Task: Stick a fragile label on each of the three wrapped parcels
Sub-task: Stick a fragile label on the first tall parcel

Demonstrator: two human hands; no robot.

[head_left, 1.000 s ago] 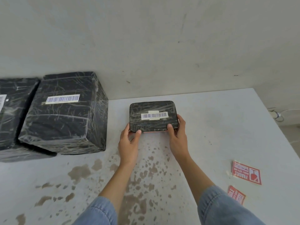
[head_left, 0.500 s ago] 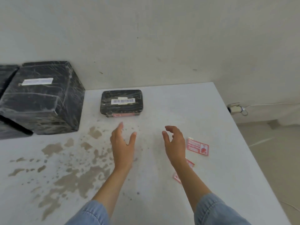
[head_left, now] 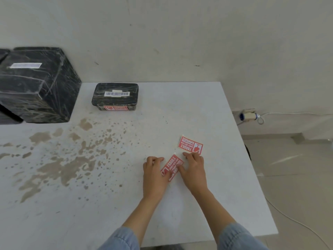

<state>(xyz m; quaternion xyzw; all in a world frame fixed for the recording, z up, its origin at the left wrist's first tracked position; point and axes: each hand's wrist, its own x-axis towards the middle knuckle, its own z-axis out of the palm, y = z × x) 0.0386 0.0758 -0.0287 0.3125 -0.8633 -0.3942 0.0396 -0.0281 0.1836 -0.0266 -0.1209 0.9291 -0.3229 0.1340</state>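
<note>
White, brown-stained tabletop (head_left: 198,109) under both hands; left hand (head_left: 155,175) and right hand (head_left: 193,170) flank a red rectangular fragile label (head_left: 172,166), thumbs lying on it, fingers curled, though whether it's truly pinched I cannot tell; second red fragile label (head_left: 190,147) just past the right hand; small black film-wrapped parcel (head_left: 115,95) well beyond the left hand, red sticker (head_left: 116,108) on its near side; big black wrapped parcel (head_left: 36,87) further left.

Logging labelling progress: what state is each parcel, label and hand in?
small parcel: fragile label stuck on its front side.
large parcel: no fragile label visible.
far label: loose on table.
near label: between both hands.
left hand: touches near label, grip unclear.
right hand: thumb on near label.
</note>
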